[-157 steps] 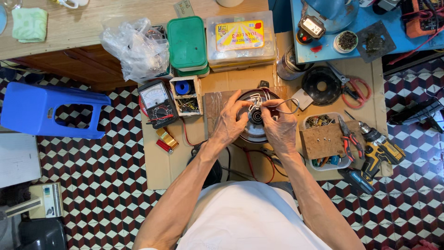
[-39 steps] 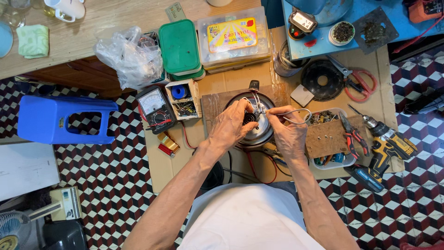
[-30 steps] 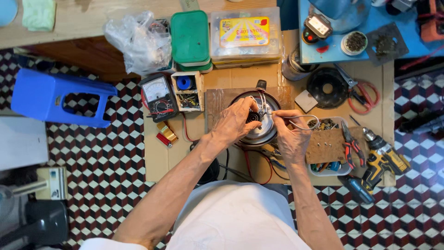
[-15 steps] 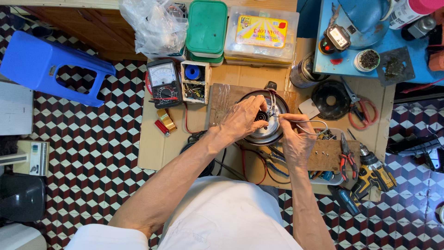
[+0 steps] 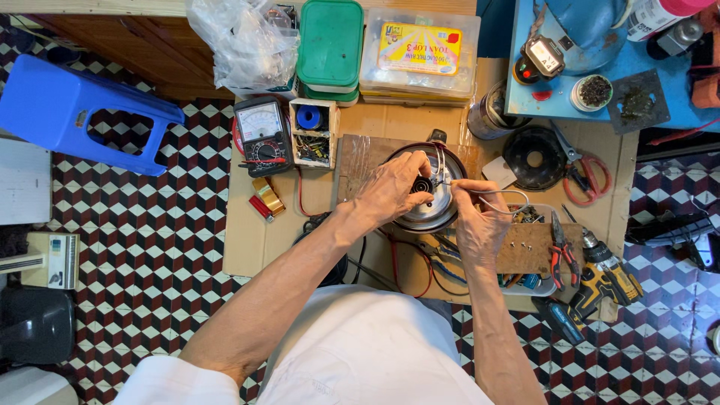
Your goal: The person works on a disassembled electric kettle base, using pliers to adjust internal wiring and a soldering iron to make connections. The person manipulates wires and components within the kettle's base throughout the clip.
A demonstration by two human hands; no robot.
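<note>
1. Head view, straight down: round metal unit (image 5: 441,216), dished and shiny with a dark hub, lying on a scuffed wooden board at the middle of the cardboard-covered worktop (image 5: 247,240).
2. Left hand (image 5: 390,187) curled over the unit's near-left rim, fingertips closed on the hub; just what sits between the fingertips too small to tell.
3. Right hand (image 5: 480,225) just right of the unit, thumb and forefinger pinched on a thin pale wire (image 5: 504,193) that loops from the hub out past the knuckles.
4. Step in hand, as a judgement: fine wiring work at the hub, one hand steadying, the other feeding the wire; a steady grip and small fingertip moves called for, given slippery metal and a springy lead.
5. Just right: black ring-shaped part (image 5: 534,157), red-handled scissors (image 5: 589,176), red-gripped pliers (image 5: 559,255), yellow-and-black drill (image 5: 607,277).
6. Left of the board: analogue multimeter (image 5: 259,135), small open box (image 5: 311,131) holding a blue roll and small bits.
7. Far edge: stacked green lidded boxes (image 5: 330,45), clear plastic case (image 5: 420,52) with a yellow label, crumpled clear bag (image 5: 244,41).
8. Beyond the worktop: blue plastic stool (image 5: 82,112) on a cube-patterned tiled floor (image 5: 150,247).
</note>
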